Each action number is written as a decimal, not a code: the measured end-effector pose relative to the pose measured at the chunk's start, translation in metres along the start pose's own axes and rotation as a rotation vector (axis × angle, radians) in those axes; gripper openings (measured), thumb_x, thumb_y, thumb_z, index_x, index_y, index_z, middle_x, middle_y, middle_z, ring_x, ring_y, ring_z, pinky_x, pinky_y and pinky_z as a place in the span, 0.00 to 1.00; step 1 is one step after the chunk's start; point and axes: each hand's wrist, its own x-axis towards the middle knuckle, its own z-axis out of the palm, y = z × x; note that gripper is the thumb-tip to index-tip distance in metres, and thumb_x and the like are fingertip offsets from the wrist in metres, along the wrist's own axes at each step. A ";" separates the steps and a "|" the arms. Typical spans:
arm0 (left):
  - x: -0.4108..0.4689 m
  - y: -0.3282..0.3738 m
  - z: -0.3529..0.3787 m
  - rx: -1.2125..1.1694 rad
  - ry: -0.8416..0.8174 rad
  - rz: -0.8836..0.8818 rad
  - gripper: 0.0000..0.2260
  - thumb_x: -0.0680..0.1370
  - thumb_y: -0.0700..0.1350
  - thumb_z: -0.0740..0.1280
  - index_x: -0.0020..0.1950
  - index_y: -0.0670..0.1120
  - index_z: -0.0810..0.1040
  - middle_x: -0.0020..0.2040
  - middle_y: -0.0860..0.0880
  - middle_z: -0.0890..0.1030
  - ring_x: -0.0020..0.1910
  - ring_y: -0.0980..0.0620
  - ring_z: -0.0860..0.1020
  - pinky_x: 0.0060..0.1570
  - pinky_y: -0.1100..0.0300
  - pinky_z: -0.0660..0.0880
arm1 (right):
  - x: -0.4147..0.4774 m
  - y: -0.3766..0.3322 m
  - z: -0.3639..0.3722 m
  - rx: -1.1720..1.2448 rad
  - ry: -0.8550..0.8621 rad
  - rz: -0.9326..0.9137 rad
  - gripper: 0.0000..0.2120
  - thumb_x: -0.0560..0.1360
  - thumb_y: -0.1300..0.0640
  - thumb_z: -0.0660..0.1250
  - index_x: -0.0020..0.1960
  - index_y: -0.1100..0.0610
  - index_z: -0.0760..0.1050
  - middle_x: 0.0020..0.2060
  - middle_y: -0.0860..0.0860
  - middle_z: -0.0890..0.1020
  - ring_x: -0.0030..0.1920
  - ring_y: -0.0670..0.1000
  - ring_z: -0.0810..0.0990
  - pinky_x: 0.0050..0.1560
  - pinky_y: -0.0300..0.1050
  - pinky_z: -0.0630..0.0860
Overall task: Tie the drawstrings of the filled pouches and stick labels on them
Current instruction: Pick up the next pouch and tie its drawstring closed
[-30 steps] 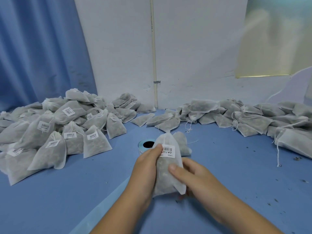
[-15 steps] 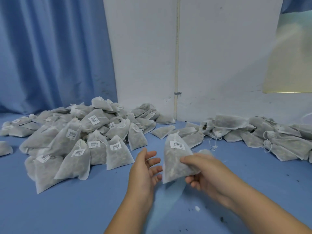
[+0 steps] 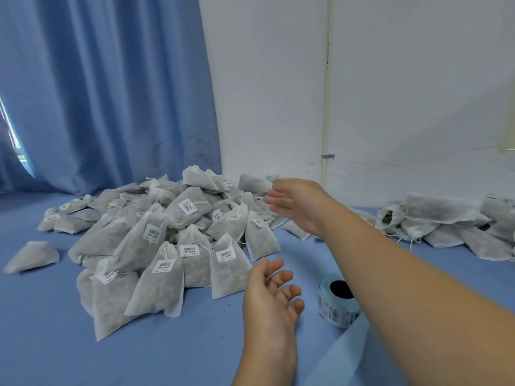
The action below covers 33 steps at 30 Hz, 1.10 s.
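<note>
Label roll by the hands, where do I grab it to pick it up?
Take the label roll by its round outer wall, coming down from above. It lies with its dark core hole facing up, so fingers fit on opposite sides. Probably avoid the loose blue strip trailing toward you.

Blue surface (image 3: 167,355), heap of labelled pouches (image 3: 172,246), unlabelled pouches (image 3: 451,227) right, label roll (image 3: 338,300).

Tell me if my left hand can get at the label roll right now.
Probably yes. The left hand is open and empty, and only bare blue surface lies between it and the label roll. The right forearm passes beside the roll without covering it.
</note>
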 end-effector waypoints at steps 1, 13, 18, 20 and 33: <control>-0.001 0.000 0.002 -0.009 -0.023 0.000 0.12 0.79 0.50 0.63 0.46 0.42 0.79 0.33 0.48 0.76 0.26 0.52 0.72 0.29 0.59 0.67 | -0.004 0.008 -0.004 -0.034 -0.015 0.020 0.06 0.77 0.64 0.66 0.50 0.67 0.76 0.49 0.68 0.80 0.46 0.55 0.83 0.51 0.46 0.81; -0.033 -0.037 0.018 0.405 -0.307 0.175 0.14 0.78 0.41 0.63 0.35 0.48 0.81 0.32 0.49 0.76 0.26 0.52 0.71 0.29 0.60 0.67 | -0.133 0.033 -0.108 -0.013 0.016 0.053 0.07 0.78 0.63 0.62 0.51 0.62 0.78 0.38 0.56 0.85 0.38 0.55 0.85 0.35 0.43 0.80; -0.062 -0.068 0.031 0.593 -0.469 0.224 0.15 0.79 0.39 0.63 0.35 0.49 0.81 0.33 0.49 0.77 0.27 0.51 0.72 0.30 0.61 0.68 | -0.200 0.037 -0.173 -0.007 0.043 0.087 0.08 0.77 0.66 0.61 0.52 0.63 0.78 0.42 0.59 0.85 0.36 0.56 0.84 0.35 0.43 0.80; -0.073 -0.084 0.040 0.623 -0.510 0.173 0.14 0.80 0.39 0.63 0.37 0.48 0.81 0.33 0.49 0.77 0.28 0.51 0.73 0.30 0.61 0.69 | -0.222 0.037 -0.199 -0.027 0.103 0.106 0.08 0.76 0.67 0.62 0.52 0.63 0.78 0.44 0.60 0.85 0.36 0.56 0.84 0.35 0.43 0.80; -0.086 -0.221 0.148 0.891 -0.630 0.175 0.10 0.79 0.39 0.63 0.42 0.50 0.79 0.35 0.54 0.78 0.26 0.60 0.72 0.29 0.69 0.68 | -0.265 0.019 -0.332 -0.099 0.817 -0.046 0.15 0.75 0.68 0.55 0.44 0.58 0.79 0.36 0.51 0.85 0.29 0.49 0.83 0.29 0.40 0.74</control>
